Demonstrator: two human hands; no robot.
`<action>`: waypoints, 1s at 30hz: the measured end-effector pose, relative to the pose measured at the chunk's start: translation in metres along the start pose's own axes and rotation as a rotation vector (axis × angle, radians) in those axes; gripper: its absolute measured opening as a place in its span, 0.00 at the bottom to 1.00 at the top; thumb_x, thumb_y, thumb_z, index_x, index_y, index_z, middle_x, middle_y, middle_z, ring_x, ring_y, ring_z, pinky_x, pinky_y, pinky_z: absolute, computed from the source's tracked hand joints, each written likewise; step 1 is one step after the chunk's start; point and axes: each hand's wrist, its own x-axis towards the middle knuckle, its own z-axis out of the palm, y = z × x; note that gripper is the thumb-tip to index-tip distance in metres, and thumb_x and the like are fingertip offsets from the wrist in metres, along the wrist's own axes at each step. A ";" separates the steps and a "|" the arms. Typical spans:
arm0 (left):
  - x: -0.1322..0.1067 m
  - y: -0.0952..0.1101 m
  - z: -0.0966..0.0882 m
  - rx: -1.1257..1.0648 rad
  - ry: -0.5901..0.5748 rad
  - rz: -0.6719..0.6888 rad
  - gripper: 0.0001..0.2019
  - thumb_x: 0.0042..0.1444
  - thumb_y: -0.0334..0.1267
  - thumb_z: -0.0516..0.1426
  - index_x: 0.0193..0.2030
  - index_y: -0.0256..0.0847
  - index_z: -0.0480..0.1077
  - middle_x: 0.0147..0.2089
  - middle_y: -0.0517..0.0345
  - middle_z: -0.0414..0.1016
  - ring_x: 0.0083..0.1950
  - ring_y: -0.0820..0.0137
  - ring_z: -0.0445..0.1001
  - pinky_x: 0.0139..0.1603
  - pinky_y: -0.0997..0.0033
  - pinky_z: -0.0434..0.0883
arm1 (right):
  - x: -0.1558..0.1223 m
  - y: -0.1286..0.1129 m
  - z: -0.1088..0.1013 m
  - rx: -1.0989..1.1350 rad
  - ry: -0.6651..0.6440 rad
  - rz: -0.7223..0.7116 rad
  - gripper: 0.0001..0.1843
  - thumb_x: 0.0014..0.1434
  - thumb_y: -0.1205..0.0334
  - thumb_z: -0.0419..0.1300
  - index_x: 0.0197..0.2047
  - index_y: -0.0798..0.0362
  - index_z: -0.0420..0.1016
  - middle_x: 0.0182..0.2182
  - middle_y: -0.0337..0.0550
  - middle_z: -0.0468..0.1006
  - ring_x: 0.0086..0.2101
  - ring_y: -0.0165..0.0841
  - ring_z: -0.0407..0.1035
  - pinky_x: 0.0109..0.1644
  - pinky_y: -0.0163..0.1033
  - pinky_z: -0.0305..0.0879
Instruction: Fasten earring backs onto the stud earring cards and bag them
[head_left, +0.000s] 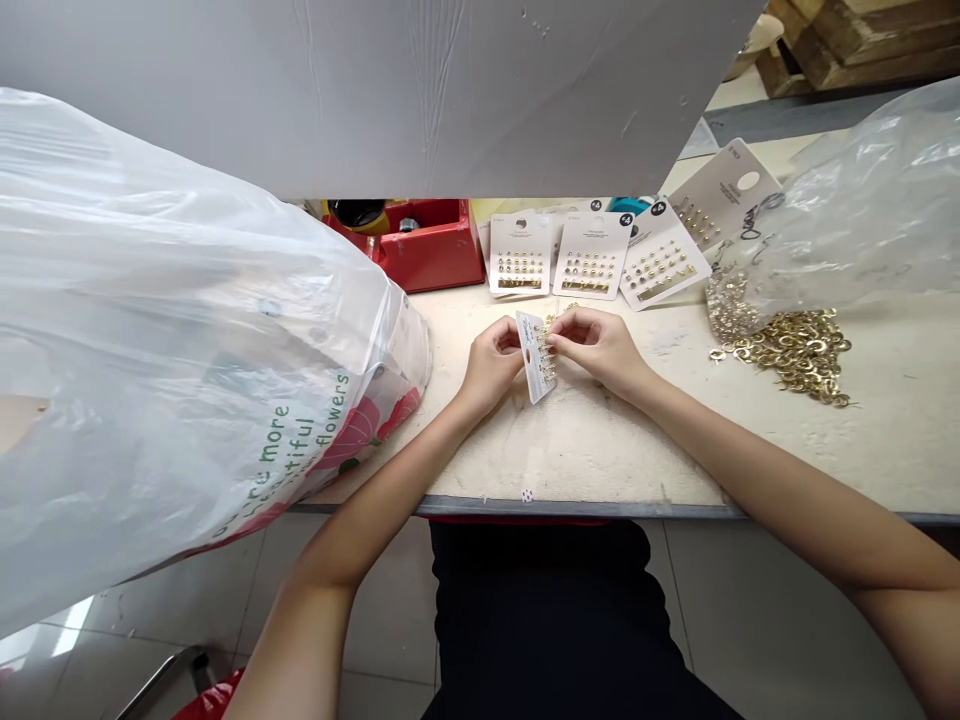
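Observation:
My left hand [489, 368] is closed on the edge of a white earring card [531, 372], held tilted above the table. Rows of small gold-coloured studs stick out from the card's right face. The fingers of my right hand [598, 346] are pinched together at those studs, near the card's upper part; whatever lies between the fingertips is too small to make out. Just behind the hands, a few gold pieces [571, 307] rest on the table, partly hidden by my right hand.
Filled earring cards [519, 255] lean along the back. A red bin [439, 250] stands behind on the left. A large plastic bag [187, 330] crowds the left side. Gold rings [806, 350] lie heaped at right beside a clear bag [862, 210]. A grey panel [375, 100] hangs overhead.

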 end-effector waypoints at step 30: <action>-0.002 0.008 0.001 0.023 0.009 -0.016 0.13 0.38 0.34 0.71 0.28 0.35 0.73 0.29 0.60 0.75 0.31 0.74 0.72 0.34 0.74 0.69 | -0.001 -0.001 -0.004 -0.056 -0.029 -0.034 0.08 0.56 0.59 0.66 0.33 0.56 0.76 0.31 0.45 0.78 0.31 0.33 0.73 0.37 0.42 0.74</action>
